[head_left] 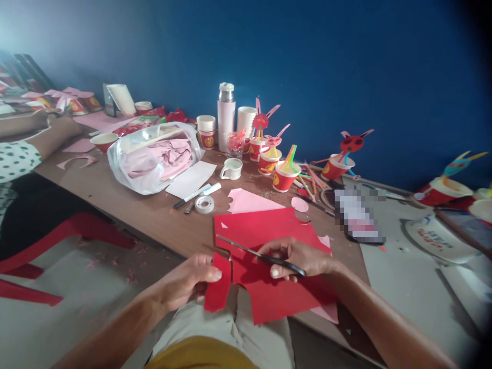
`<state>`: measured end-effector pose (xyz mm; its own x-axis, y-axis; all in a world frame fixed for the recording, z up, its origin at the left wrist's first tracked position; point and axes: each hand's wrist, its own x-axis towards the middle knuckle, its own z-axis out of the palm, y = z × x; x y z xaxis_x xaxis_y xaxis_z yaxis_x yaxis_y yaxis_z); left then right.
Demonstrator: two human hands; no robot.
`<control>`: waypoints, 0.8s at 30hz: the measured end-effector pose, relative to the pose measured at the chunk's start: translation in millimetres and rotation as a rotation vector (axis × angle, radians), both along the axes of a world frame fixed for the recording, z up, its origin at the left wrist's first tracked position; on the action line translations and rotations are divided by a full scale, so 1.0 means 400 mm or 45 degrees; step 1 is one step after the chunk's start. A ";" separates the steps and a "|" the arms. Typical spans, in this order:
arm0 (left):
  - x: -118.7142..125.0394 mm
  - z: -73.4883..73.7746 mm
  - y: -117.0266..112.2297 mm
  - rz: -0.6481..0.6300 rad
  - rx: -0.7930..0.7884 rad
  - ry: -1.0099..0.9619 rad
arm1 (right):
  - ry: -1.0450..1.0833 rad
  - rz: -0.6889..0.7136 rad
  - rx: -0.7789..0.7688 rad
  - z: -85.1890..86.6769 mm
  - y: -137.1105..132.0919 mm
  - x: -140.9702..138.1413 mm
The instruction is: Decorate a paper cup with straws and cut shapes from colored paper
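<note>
A red paper strip (219, 287) with slanted ends is pinched by the left hand (190, 282); scissors (240, 245) are held by the right hand (298, 259) over a notched red sheet (274, 300).

The paper (269, 225) before me lies partly on the table (200, 228), under my right hand (298, 259) and scissors (294, 267), with the tape (204, 211) beyond its left corner, the mug (231, 170) behind, the bag (154, 159) left of the mug and the phone (357, 218) at right.

Dotted sleeve (18, 160) cropped at left
</note>
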<state>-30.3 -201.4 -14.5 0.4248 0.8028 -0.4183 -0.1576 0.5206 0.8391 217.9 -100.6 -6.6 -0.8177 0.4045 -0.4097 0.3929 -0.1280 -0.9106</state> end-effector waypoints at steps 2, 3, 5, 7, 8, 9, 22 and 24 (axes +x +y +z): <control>-0.016 0.004 -0.009 -0.095 0.041 0.046 | 0.038 -0.012 -0.023 -0.002 0.011 0.012; -0.027 0.009 -0.011 -0.119 0.071 0.093 | 0.076 -0.042 -0.015 0.001 0.016 0.018; -0.050 0.026 -0.005 -0.094 0.157 0.261 | 0.185 -0.142 0.065 0.013 0.024 0.028; -0.070 0.044 0.013 0.030 0.249 0.467 | 0.283 -0.275 0.194 0.025 0.027 0.034; -0.077 0.051 0.027 0.082 0.285 0.538 | 0.307 -0.341 0.249 0.028 0.025 0.034; -0.080 0.057 0.043 0.123 0.317 0.579 | 0.311 -0.400 0.284 0.027 0.022 0.033; 0.043 0.053 0.148 -0.031 0.643 0.765 | -0.039 -0.712 0.728 -0.066 -0.002 0.021; 0.047 0.038 0.158 0.032 0.693 0.799 | -0.006 -0.733 0.693 -0.070 0.001 0.021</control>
